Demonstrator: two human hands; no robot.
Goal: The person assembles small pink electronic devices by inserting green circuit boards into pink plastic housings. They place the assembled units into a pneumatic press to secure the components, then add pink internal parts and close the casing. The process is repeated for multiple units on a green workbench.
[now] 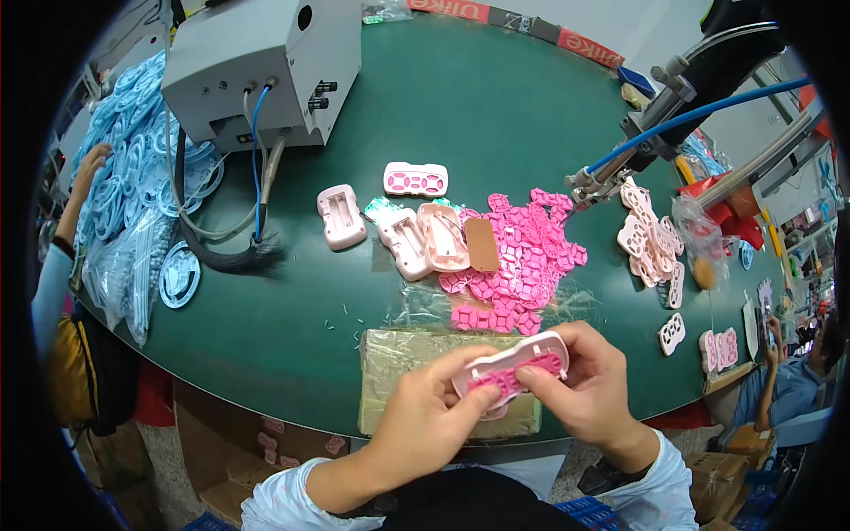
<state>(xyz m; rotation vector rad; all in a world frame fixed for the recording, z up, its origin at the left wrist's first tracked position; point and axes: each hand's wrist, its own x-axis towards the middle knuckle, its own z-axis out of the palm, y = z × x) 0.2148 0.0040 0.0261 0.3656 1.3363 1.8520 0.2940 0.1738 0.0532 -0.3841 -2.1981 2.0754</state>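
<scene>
A pale pink game-controller-shaped shell [508, 356] is tilted up in front of me, its hollow inner side in view. Inside it sits a bright pink button piece [545, 361]. My left hand [429, 411] grips the shell's left end, the thumb against the button piece. On the right end, the fingers of my right hand [584, 385] close round the shell while that thumb presses the button piece. Both are held above a tape-wrapped pad [382, 376] at the table's near edge. Just beyond lies a pile of loose bright pink button pieces [531, 252].
Assembled and open shells [341, 217] lie left of the pile, with a brown card piece [482, 245]. A grey machine [257, 80] with cables stands far left, near light-blue plastic rings [124, 177]. A metal arm [646, 133] reaches over pale pink shells [651, 234] at right.
</scene>
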